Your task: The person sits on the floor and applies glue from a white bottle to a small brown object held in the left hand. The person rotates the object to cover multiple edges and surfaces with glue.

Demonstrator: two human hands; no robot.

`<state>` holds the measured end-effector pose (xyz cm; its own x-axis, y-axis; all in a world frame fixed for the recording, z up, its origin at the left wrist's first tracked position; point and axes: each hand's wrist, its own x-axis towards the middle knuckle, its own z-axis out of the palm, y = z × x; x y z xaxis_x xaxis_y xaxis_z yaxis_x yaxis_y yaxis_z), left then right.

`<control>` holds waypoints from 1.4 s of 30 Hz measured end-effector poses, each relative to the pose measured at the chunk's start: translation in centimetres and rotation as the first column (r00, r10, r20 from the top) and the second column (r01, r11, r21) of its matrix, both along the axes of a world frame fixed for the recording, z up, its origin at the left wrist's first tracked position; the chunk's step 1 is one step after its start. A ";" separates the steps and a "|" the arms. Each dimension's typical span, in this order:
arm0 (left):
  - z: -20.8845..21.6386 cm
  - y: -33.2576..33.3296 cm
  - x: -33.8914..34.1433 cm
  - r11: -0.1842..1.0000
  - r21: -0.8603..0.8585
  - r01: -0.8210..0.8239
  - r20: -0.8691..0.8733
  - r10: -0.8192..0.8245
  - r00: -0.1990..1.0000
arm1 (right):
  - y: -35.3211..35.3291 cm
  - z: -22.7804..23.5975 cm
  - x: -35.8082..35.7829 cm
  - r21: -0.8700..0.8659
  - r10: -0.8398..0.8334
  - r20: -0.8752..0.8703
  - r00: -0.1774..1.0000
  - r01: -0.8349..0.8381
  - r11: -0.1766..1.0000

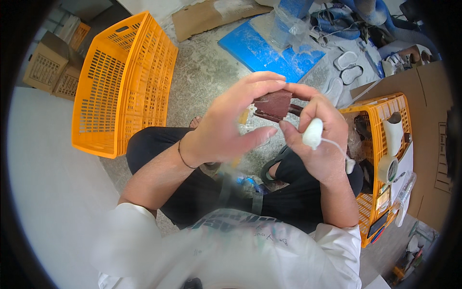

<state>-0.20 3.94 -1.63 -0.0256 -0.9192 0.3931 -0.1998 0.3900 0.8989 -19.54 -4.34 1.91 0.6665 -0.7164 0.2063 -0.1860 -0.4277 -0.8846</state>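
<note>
Both hands are raised in front of my chest around a folded piece of red-brown sandpaper [273, 104]. My left hand [226, 118] curves over it from the left, its fingers on the upper edge and its thumb held apart below. From the other side, my right hand [321, 139] has its fingers and thumb at the sandpaper's right edge. A smooth white oval piece [313, 133] sits between that hand's thumb and curled fingers. From it a thin white curved stalk [334, 143] runs to a small white knob [350, 166] near the wrist.
Stacked orange crates [126, 91] stand at the left. Another orange crate [378, 108] at the right bears a tape roll [388, 168] and a phone [378, 224]. Ahead lie a dusty blue board [250, 50], cardboard [211, 19], sandals [351, 73] and blue hoses [337, 30].
</note>
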 end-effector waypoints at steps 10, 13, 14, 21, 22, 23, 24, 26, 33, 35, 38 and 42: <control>-1.3 -0.8 0.8 0.976 -0.060 0.211 -0.473 -0.214 0.855 | 0.5 0.7 -0.5 -0.070 0.131 0.225 0.966 -0.118 0.991; -1.4 -0.8 0.8 0.962 -0.096 0.256 -0.509 -0.268 0.818 | 0.5 0.4 -0.5 -0.117 0.150 0.244 0.958 -0.124 0.985; -1.5 -0.8 0.7 0.963 -0.102 0.248 -0.499 -0.266 0.825 | 0.5 0.3 -0.5 -0.129 0.158 0.246 0.956 -0.129 0.983; -1.1 -0.5 0.6 0.972 -0.154 0.176 -0.363 -0.221 0.905 | 0.7 -0.1 -0.3 -0.216 0.193 0.238 0.952 -0.142 0.966; -1.1 -0.5 0.6 0.973 -0.158 0.165 -0.351 -0.212 0.912 | 0.7 -0.1 -0.3 -0.228 0.199 0.237 0.951 -0.145 0.963; -1.1 -0.4 0.6 0.973 -0.165 0.162 -0.344 -0.211 0.915 | 0.6 -0.1 -0.2 -0.241 0.201 0.240 0.950 -0.142 0.960; -1.0 -0.4 0.6 0.974 -0.165 0.156 -0.340 -0.205 0.918 | 0.5 -0.1 -0.2 -0.251 0.205 0.244 0.948 -0.142 0.957; -1.0 -0.3 0.7 0.974 -0.178 0.138 -0.314 -0.189 0.930 | 0.4 -0.1 -0.1 -0.276 0.180 0.271 0.945 -0.103 0.956; -0.5 -0.2 0.5 0.974 -0.221 0.041 -0.261 -0.100 0.960 | 0.4 0.3 -1.4 -0.433 -0.025 0.210 0.977 0.116 0.894; -0.2 0.1 0.5 0.977 -0.215 0.011 -0.222 -0.060 0.973 | 0.6 0.7 -2.1 -0.442 -0.027 0.101 0.995 0.069 0.894; -0.1 0.2 0.6 0.967 -0.251 -0.035 -0.117 0.006 0.993 | 0.8 1.2 -2.7 -0.457 -0.069 -0.003 0.998 0.061 0.887; -0.3 0.3 0.6 0.961 -0.244 -0.132 -0.090 0.113 0.989 | 0.3 1.1 -2.2 -0.342 -0.026 0.074 0.997 0.050 0.939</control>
<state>0.38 4.20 -1.98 0.1194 -0.7864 0.6061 -0.1961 0.5798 0.7908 -21.71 -4.07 2.99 0.6161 -0.6186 0.4876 -0.1528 -0.7011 -0.6965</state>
